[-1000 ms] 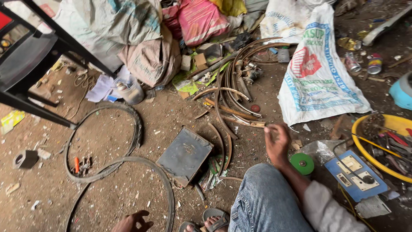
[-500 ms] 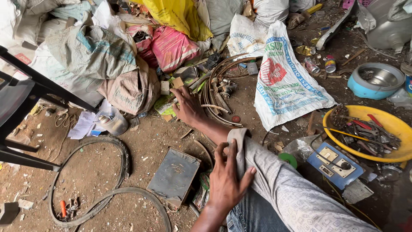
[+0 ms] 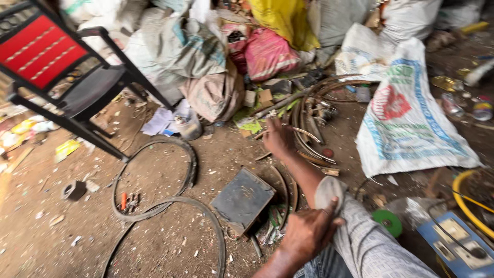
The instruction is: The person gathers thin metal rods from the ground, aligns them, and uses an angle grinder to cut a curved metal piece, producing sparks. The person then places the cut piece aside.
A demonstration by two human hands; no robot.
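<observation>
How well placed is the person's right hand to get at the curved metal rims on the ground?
Probably well placed: the right hand is stretched out at the edge of the curved metal rims with nothing between them. The left hand only grips the rolled sleeve.

A single head-worn camera looks steeply down and forward from above a seated person onto a littered dirt floor. The right hand (image 3: 278, 138) reaches out at frame centre, the left hand (image 3: 307, 232) sits close at lower centre, sacks (image 3: 406, 118) fill the top, and a chair (image 3: 62, 72) stands upper left. No second view shares the scene.
</observation>
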